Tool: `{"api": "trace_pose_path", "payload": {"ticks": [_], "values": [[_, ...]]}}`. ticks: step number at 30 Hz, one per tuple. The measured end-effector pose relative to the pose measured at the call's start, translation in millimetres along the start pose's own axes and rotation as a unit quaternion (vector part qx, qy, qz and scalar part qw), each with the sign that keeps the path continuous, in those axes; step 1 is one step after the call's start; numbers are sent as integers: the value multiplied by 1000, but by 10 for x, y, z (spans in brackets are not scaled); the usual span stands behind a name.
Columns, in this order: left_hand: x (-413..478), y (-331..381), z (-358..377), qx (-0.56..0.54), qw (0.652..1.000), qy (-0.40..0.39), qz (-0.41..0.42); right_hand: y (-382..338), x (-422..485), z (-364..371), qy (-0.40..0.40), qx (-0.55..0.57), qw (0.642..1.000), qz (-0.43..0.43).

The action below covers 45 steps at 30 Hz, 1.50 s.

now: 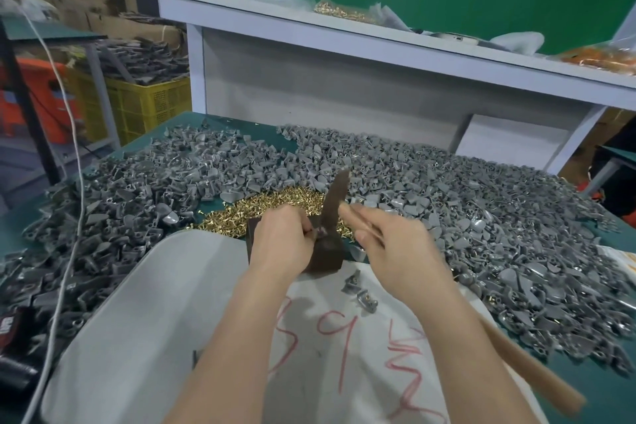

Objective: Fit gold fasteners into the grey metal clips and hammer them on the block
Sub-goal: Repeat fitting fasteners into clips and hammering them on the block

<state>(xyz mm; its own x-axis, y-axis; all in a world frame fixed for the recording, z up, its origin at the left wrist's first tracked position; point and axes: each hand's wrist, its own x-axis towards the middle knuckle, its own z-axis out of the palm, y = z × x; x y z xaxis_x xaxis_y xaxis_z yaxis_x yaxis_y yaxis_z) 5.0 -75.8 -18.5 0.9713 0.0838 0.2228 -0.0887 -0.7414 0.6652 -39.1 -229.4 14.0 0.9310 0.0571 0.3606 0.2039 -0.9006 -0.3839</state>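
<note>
Pinning the small clip (316,233) flat on the dark block (325,260) is the heart of this step. The left hand (279,240) does it with fingertips pinched on the piece near the block's top face. The right hand (389,244) is wrapped round the wooden handle of the hammer (335,203), whose dark head shows as a motion-blurred streak over the block.

To do it well, I judge the blows should be short and square, landing on the fastener's head and not on the fingertips right beside it (the margin looks slim). The clip should sit level so the fastener seats straight rather than bending.

The clip itself is mostly hidden by fingers and blur, so I cannot tell whether a fastener is in it. Loose gold fasteners (254,208) lie heaped just behind the block, ringed by a wide drift of dull grey clips (481,217), curved and leaf-shaped. A pair of clips (366,299) lies on the white sack (155,303), near the block.
</note>
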Motion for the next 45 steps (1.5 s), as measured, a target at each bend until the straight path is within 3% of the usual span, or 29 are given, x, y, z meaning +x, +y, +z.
{"api": "trace_pose_path", "payload": {"ticks": [3, 4, 7, 8, 12, 13, 16, 17, 19, 22, 23, 26, 27, 31, 32, 36, 39, 42, 45], "values": [[12, 1, 3, -5, 1000, -3, -7, -21, -2, -38, 142, 90, 985, -30], [8, 1, 2, -6, 1000, -5, -12, -25, 10, -55, 132, 81, 987, -38], [-6, 2, -7, 4, 1000, 3, -1, -1, -9, 19, -31, -18, 999, -4], [-9, 4, -11, 4, 1000, 7, 3, -2, -9, 16, -33, -27, 999, 4], [7, -5, -6, -7, 1000, -4, -8, -72, -24, -14, 140, 83, 986, -33], [7, -7, -2, -8, 1000, -7, -12, -82, -9, -29, 137, 99, 985, -40], [-6, 1, -7, -6, 1000, 4, -7, -53, -7, 23, -30, 12, 999, -9], [-12, 8, -14, -4, 1000, 10, -4, -44, -6, 24, -50, -11, 999, 1], [-10, 5, -8, -3, 1000, 12, -1, -65, -7, 8, 13, 3, 1000, -8], [3, 8, -3, -1, 1000, 2, -5, -56, -8, -17, 145, 110, 983, -27], [0, 8, 0, 2, 1000, 2, -5, -47, -3, -28, 128, 101, 986, -37], [-7, 12, -2, 14, 1000, 14, 6, 28, -9, 54, -36, 2, 999, -21], [-7, 11, -7, 14, 1000, 16, 5, 44, 1, 51, -45, -7, 999, -6], [9, -1, 0, 13, 1000, 9, 7, 18, -2, 17, 107, 80, 991, -33], [12, -2, 2, 12, 1000, 7, 6, 15, 10, 19, 114, 97, 988, -40], [1, 9, -5, 23, 1000, 14, 12, -1, 14, 94, -49, 0, 999, -21], [8, -3, 2, 22, 1000, 12, 6, 91, 71, 112, -26, 48, 999, 6], [22, -12, 22, 27, 999, 16, -4, 279, 173, 156, -36, 121, 987, 102], [21, 1, 32, 51, 998, 30, -9, 420, 208, 229, -53, 88, 985, 135]]}}
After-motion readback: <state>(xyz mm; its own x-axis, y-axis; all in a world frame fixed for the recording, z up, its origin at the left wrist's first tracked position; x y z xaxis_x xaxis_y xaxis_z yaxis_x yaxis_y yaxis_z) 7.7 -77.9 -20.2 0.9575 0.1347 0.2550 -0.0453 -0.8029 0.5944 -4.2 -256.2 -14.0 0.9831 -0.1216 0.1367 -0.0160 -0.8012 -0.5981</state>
